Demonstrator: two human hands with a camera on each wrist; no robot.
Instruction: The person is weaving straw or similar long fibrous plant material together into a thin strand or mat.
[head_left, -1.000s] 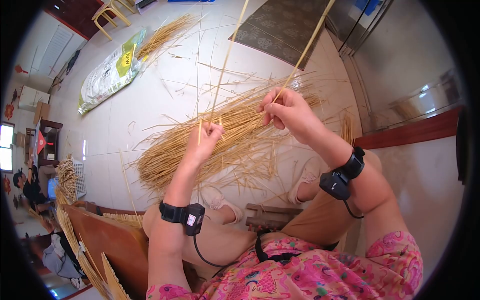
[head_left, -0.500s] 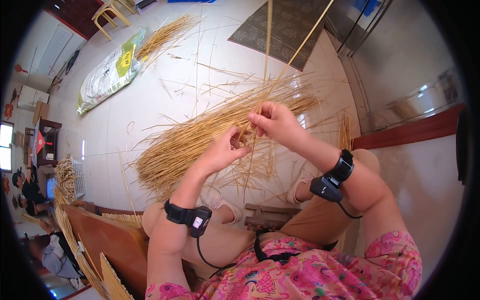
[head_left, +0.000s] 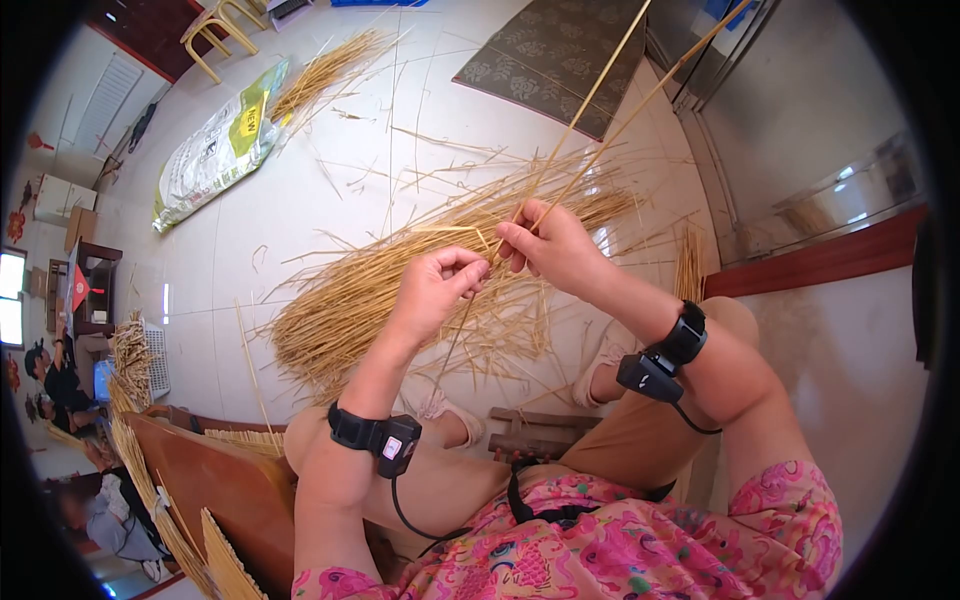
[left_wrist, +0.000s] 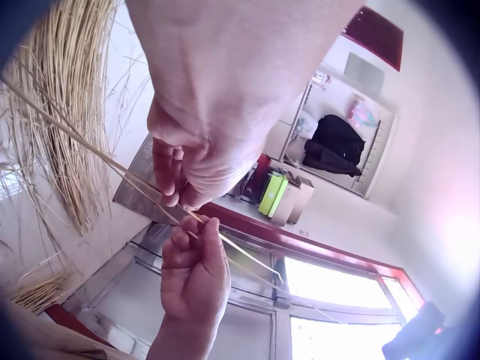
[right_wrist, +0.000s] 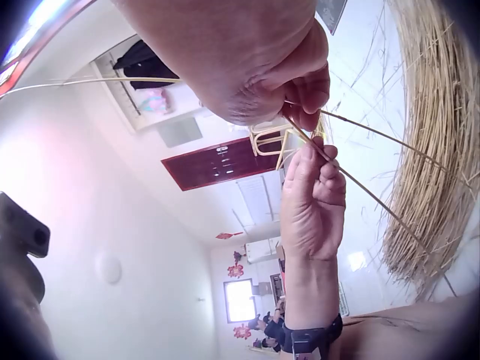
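Straw stalks (head_left: 601, 79), pinched by the left hand (head_left: 432, 290) and right hand (head_left: 552, 245), slant forward-right from left past right; which grips which is unclear.

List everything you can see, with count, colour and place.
Straw stalks: at least two, tan, in the hands
Straw pile: one, golden, floor beyond the hands
Sack: one, white and green, floor
Small straw bundle: one, golden, by the sack
Mat: one, dark, far floor
Wooden furniture: one piece, brown, person's left
Background people: count unclear, black and grey clothing, far left
Shoes: two, pale, on the feet
Wrist cameras: two, black, on the forearms
Left hand: one, pinching straw
Right hand: one, holding straw
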